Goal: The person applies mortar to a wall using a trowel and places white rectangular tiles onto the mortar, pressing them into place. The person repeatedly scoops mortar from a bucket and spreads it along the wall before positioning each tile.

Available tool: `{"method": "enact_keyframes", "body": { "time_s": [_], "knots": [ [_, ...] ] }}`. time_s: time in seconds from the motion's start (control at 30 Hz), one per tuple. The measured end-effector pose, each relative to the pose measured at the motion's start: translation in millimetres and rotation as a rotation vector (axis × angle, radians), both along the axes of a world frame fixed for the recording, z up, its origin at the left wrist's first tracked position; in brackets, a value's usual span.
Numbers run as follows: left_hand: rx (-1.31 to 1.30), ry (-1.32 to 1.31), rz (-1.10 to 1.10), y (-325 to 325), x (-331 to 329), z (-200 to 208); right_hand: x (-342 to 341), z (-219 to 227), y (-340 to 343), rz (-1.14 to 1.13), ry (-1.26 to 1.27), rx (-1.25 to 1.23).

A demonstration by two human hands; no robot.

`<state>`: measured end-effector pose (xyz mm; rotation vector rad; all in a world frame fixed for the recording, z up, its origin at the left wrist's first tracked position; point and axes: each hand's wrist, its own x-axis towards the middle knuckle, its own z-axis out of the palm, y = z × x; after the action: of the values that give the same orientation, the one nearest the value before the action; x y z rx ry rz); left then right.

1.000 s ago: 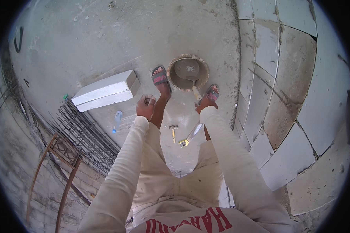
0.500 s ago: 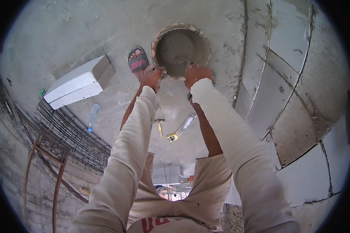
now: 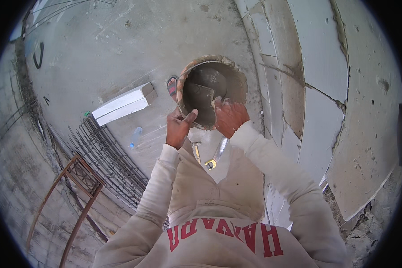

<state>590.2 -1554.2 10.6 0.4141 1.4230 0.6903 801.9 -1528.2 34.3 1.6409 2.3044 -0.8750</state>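
Note:
I am holding a round, mortar-stained pan (image 3: 210,91) lifted off the concrete floor, tilted so its dark inside faces me. My left hand (image 3: 178,127) grips its near left rim with the thumb over the edge. My right hand (image 3: 229,117) clasps the near right rim. A trowel blade (image 3: 206,96) lies inside the pan on grey mortar. Below, between my legs, a trowel (image 3: 219,152) and a hammer (image 3: 196,151) lie on the floor.
A white block wall (image 3: 317,107) with grey mortar joints stands at the right. Two stacked white blocks (image 3: 123,105) lie on the floor at the left, a plastic bottle (image 3: 136,136) beside them. Steel rebar mesh (image 3: 107,161) and a rusty metal frame (image 3: 76,187) lie lower left.
The pan has come up from the floor toward the camera in both hands and now fills more of the view. Both hands have stayed on its rim.

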Motion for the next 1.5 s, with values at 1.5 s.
{"method": "enact_keyframes", "body": {
  "time_s": [1.5],
  "knots": [
    [0.04, 0.11, -0.625, -164.6, -139.3, 140.9, 10.1, 279.1, -457.3, -1.585, 0.387, -0.151]
  ]
}}
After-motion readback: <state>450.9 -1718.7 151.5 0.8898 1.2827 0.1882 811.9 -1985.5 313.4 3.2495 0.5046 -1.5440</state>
